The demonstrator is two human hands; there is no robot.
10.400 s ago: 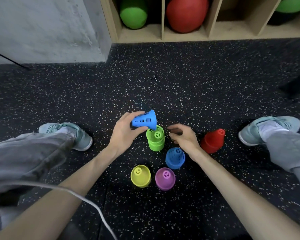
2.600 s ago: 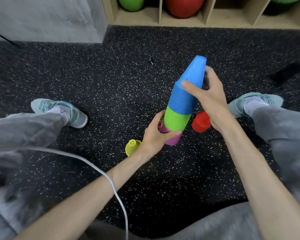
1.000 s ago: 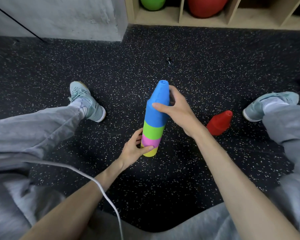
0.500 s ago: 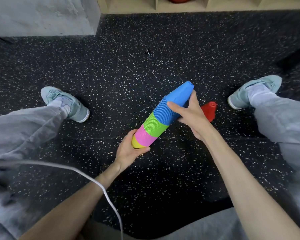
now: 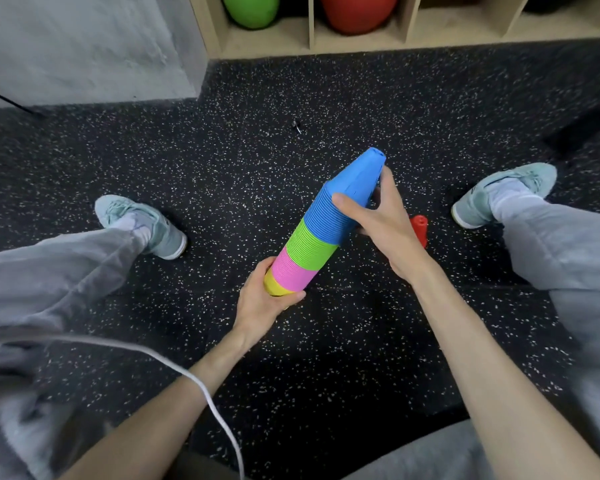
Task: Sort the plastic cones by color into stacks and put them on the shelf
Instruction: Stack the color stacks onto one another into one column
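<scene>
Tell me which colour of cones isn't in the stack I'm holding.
The red cones: they sit on the floor behind your right hand, apart from the held stack.

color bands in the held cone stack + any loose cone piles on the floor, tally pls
Held cone stack, bands:
blue: 1
green: 1
pink: 1
yellow: 1
Floor:
red cones: 1 pile, partly hidden behind the right hand
Total: 5 colour groups. Cones per band too fine to count.

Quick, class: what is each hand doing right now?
Left hand: grips the yellow bottom end of the tilted cone stack.
Right hand: grips the stack's blue upper part.
</scene>
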